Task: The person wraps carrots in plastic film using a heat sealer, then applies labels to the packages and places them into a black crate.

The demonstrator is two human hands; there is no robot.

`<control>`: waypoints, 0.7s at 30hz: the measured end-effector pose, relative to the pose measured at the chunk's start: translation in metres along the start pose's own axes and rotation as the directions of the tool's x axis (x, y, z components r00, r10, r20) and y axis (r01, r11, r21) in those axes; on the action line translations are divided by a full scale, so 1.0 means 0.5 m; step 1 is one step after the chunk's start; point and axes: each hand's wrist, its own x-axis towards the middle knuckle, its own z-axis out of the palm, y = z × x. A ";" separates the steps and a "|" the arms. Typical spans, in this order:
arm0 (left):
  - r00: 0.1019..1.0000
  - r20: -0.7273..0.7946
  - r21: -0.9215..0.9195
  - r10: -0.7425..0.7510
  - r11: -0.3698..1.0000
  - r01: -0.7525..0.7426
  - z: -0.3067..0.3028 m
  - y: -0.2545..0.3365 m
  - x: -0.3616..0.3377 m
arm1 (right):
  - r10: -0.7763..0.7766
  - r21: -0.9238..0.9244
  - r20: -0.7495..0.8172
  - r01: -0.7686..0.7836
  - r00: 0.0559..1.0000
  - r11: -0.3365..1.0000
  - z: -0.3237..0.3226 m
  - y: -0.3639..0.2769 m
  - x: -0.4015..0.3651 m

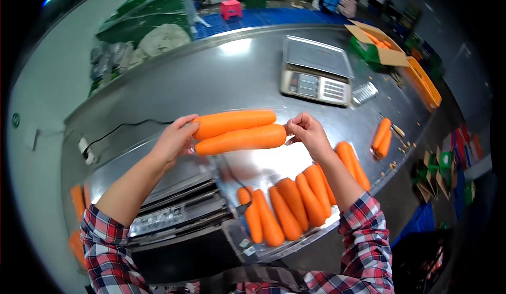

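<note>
Two large carrots, an upper one [234,122] and a lower one [242,139], lie side by side in the air above the metal worktop. Clear, shiny plastic film seems to surround them, though its edges are hard to make out. My left hand [176,140] is closed around their left end. At their right end, my right hand [310,134] pinches what looks like the film, thumb against forefinger. Below are a wrapping machine [176,209] and a row of several loose carrots [287,209], nearest my right forearm.
A digital scale [316,75] stands at the back of the worktop. Right of it are a clear plastic tray [365,92], an open cardboard box [392,56] of carrots and an orange crate [423,83]. A peeler-like tool [399,131] lies beside more carrots [382,137]. A black cable [126,128] crosses the left side.
</note>
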 end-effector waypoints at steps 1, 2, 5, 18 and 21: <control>0.999 -0.020 -0.008 0.029 1.000 -0.029 -0.049 -0.009 -0.034 | -0.011 -0.029 0.062 0.013 0.998 0.999 0.050 -0.016 -0.010; 0.997 -0.073 -0.023 0.036 0.999 -0.038 -0.092 -0.020 -0.068 | -0.018 -0.059 0.127 0.026 0.992 0.998 0.099 -0.022 -0.015; 0.970 -0.240 -0.076 0.028 0.996 -0.047 -0.231 -0.083 -0.171 | 0.016 -0.153 0.270 0.027 0.963 0.988 0.258 -0.005 -0.010; 0.867 -0.483 0.099 0.125 0.991 -0.088 -0.550 -0.301 -0.336 | -0.283 -0.540 0.496 0.546 0.821 0.641 0.644 0.038 -0.051; 0.802 -0.459 0.511 0.382 0.852 -0.114 -0.580 -0.335 -0.308 | -0.205 -0.525 0.648 0.625 0.733 0.577 0.671 0.029 -0.097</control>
